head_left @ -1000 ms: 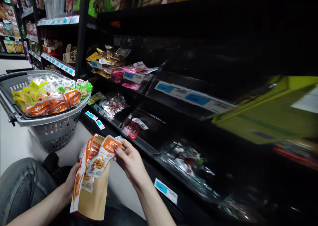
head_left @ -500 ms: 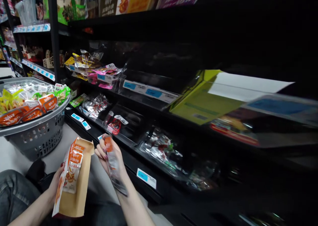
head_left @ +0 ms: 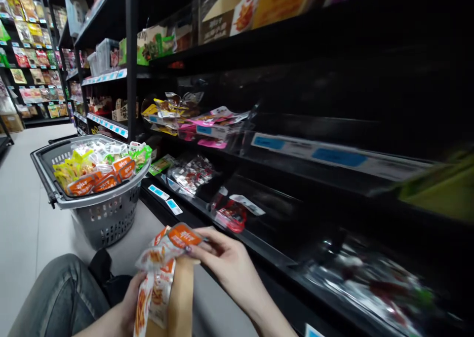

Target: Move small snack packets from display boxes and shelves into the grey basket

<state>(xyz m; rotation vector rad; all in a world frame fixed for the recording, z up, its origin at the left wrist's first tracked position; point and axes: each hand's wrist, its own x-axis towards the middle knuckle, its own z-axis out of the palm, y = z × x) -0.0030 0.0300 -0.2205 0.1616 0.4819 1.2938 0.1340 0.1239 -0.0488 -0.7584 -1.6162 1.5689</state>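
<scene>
My left hand (head_left: 132, 297) is closed around the side of an open cardboard display box (head_left: 181, 292), tilted in front of me. Inside that box stands a snack packet with a white and orange print (head_left: 160, 295). Between the thumb and fingers of my right hand (head_left: 218, 253) is an orange-topped snack packet (head_left: 183, 236), held by its top end over the box's upper edge. Its clear and white lower part is slightly blurred and hangs across the box opening.
A grey shopping basket (head_left: 107, 213) filled with orange, yellow and green snack packets stands on the floor at left. Black shelving runs along the right, with silver packets (head_left: 194, 174), a red packet (head_left: 231, 213) and pink packets (head_left: 215, 120) in clear trays. My bent knee (head_left: 62, 287) is at lower left.
My right hand has brought its packet from beside the box to over its top edge. The view has swung left, showing more of the basket and aisle.
</scene>
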